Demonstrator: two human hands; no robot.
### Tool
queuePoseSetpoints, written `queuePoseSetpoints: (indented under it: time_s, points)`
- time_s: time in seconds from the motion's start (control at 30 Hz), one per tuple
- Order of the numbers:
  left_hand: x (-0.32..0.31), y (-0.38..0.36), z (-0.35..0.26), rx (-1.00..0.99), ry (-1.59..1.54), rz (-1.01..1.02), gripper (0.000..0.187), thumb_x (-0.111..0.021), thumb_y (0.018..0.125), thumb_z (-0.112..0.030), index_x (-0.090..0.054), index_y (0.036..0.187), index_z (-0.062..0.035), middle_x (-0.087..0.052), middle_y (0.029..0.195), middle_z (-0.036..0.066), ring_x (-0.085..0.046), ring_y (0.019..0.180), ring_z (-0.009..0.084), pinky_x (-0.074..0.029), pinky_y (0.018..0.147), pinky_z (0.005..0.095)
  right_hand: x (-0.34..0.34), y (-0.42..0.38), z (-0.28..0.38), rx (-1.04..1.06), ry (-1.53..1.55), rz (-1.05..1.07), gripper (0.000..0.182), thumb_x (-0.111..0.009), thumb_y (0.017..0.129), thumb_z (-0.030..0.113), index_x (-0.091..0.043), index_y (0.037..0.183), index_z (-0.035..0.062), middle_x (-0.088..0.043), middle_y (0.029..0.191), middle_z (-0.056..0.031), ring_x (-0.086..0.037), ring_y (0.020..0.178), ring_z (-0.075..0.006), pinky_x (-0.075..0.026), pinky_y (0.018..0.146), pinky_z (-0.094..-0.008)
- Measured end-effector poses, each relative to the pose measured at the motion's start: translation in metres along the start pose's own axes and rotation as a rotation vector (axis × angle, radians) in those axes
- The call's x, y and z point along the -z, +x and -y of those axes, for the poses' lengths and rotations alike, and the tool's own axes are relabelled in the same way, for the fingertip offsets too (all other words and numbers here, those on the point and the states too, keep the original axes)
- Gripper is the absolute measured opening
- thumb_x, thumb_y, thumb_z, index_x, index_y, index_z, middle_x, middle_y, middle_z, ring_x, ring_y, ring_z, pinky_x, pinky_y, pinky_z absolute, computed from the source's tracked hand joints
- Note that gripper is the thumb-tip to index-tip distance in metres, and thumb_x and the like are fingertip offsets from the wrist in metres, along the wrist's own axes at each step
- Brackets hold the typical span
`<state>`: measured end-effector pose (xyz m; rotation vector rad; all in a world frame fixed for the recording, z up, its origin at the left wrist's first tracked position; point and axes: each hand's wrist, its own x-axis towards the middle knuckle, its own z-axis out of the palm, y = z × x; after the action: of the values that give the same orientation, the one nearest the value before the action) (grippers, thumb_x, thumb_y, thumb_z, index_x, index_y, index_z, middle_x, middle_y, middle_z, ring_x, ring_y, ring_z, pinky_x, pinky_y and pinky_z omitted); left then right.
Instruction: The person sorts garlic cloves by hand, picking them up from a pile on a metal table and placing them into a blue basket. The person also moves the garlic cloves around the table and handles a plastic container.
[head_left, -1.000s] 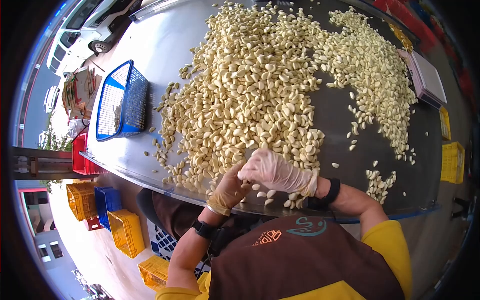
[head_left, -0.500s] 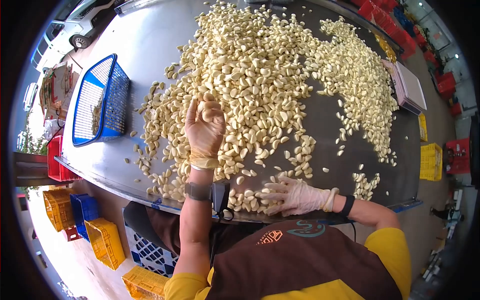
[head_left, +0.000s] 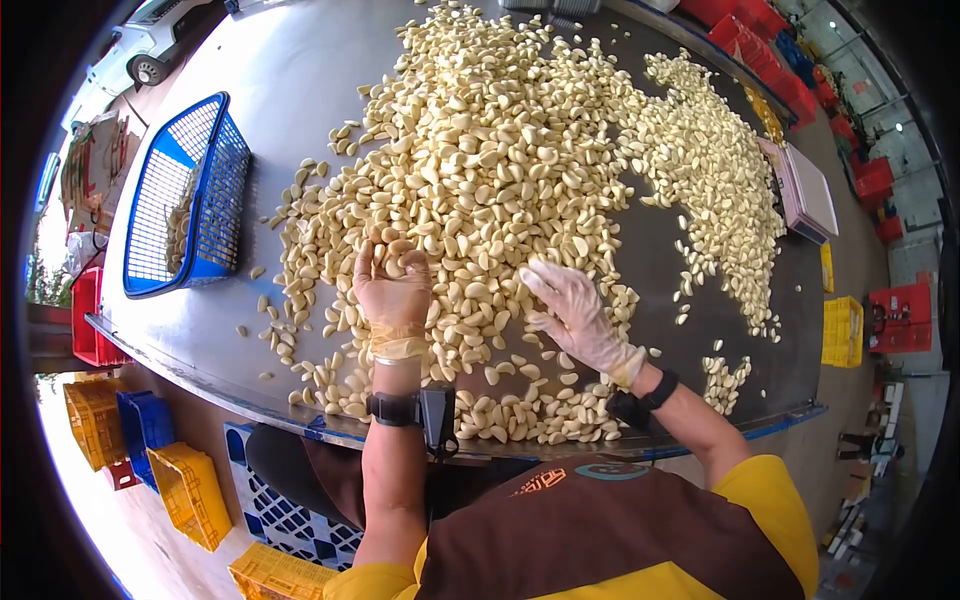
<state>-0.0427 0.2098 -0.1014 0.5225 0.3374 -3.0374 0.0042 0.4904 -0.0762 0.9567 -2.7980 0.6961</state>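
Peeled garlic cloves (head_left: 490, 190) lie in a large heap across the dark metal table (head_left: 660, 290). My left hand (head_left: 395, 295), in a thin clear glove, is turned palm up at the near left part of the heap. Its fingers curl inward around a few cloves, partly hidden by the fingers. My right hand (head_left: 580, 315), in a whitish glove, is over the near right part of the heap. Its fingers are stretched out and apart, with nothing visible in them.
A blue plastic basket (head_left: 240, 190) with some cloves inside stands on the table at left. A scale-like pink and white box (head_left: 805, 195) sits at the right edge. Yellow crates (head_left: 190, 495) and a blue crate (head_left: 146, 430) are on the floor at left.
My right hand has lifted from the cloves by the near table edge and moved forward over the heap. My left hand, still curled, is slightly lower and further left in view.
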Motion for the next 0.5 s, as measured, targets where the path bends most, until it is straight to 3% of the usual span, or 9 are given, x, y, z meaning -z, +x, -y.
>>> queuePoseSetpoints:
  time_s: [0.1, 0.13, 0.17, 0.23, 0.27, 0.37, 0.5]
  points:
    - [-0.005, -0.003, 0.004, -0.051, 0.037, 0.016, 0.022, -0.051, 0.097, -0.019, -0.067, 0.106, -0.0056, -0.067, 0.099, 0.009, -0.058, 0.081, 0.0193, -0.046, 0.067, 0.0304, -0.020, 0.037, 0.016, 0.103, -0.219, -0.028, 0.057, -0.061, 0.093, 0.026, -0.044, 0.147, 0.0173, -0.045, 0.148, -0.0093, -0.037, 0.140, -0.0277, -0.028, 0.115, -0.0464]
    - [-0.004, -0.002, 0.000, -0.043, 0.041, 0.005, 0.023, -0.050, 0.098, -0.021, -0.066, 0.106, -0.0061, -0.067, 0.097, 0.009, -0.057, 0.081, 0.0192, -0.046, 0.067, 0.0309, -0.020, 0.043, 0.021, 0.200, -0.262, -0.018, 0.049, -0.064, 0.091, 0.023, -0.053, 0.138, 0.0163, -0.050, 0.139, -0.0080, -0.045, 0.130, -0.0265, -0.034, 0.108, -0.0468]
    - [-0.003, -0.001, -0.001, -0.016, 0.078, 0.018, 0.022, -0.051, 0.099, -0.020, -0.066, 0.105, -0.0063, -0.067, 0.095, 0.008, -0.059, 0.079, 0.0192, -0.048, 0.066, 0.0310, -0.023, 0.041, 0.019, 0.205, -0.258, -0.021, 0.049, -0.064, 0.091, 0.023, -0.053, 0.138, 0.0163, -0.050, 0.139, -0.0080, -0.045, 0.130, -0.0265, -0.034, 0.108, -0.0468]
    - [-0.005, -0.001, 0.001, -0.037, 0.210, -0.105, 0.020, -0.052, 0.099, -0.019, -0.066, 0.105, -0.0052, -0.067, 0.094, 0.008, -0.061, 0.076, 0.0191, -0.051, 0.065, 0.0302, -0.026, 0.027, 0.003, -0.032, -0.227, -0.080, 0.033, -0.067, 0.087, 0.018, -0.061, 0.120, 0.0145, -0.057, 0.119, -0.0065, -0.053, 0.110, -0.0253, -0.041, 0.097, -0.0454]
    - [-0.004, -0.002, 0.006, 0.003, 0.223, -0.100, 0.019, -0.054, 0.099, -0.017, -0.066, 0.105, -0.0040, -0.068, 0.091, 0.008, -0.063, 0.074, 0.0189, -0.053, 0.063, 0.0294, -0.021, 0.019, -0.008, -0.055, -0.183, -0.144, 0.023, -0.070, 0.085, 0.015, -0.062, 0.106, 0.0121, -0.057, 0.101, -0.0054, -0.054, 0.092, -0.0251, -0.044, 0.085, -0.0419]
    - [0.004, 0.000, 0.017, 0.203, 0.310, -0.149, 0.021, -0.054, 0.100, -0.020, -0.066, 0.106, -0.0041, -0.069, 0.089, 0.007, -0.064, 0.074, 0.0183, -0.052, 0.062, 0.0280, -0.018, -0.016, -0.024, -0.252, -0.081, -0.122, 0.023, -0.073, 0.082, 0.017, -0.064, 0.101, 0.0086, -0.058, 0.094, -0.0067, -0.056, 0.089, -0.0282, -0.045, 0.080, -0.0408]
    - [0.004, -0.003, 0.029, 0.296, 0.404, -0.175, 0.021, -0.053, 0.101, -0.023, -0.066, 0.106, -0.0072, -0.069, 0.089, 0.004, -0.064, 0.073, 0.0155, -0.052, 0.062, 0.0265, -0.025, -0.010, -0.028, -0.180, -0.161, -0.094, 0.023, -0.075, 0.081, 0.017, -0.065, 0.099, 0.0075, -0.059, 0.094, -0.0077, -0.056, 0.088, -0.0281, -0.046, 0.079, -0.0416]
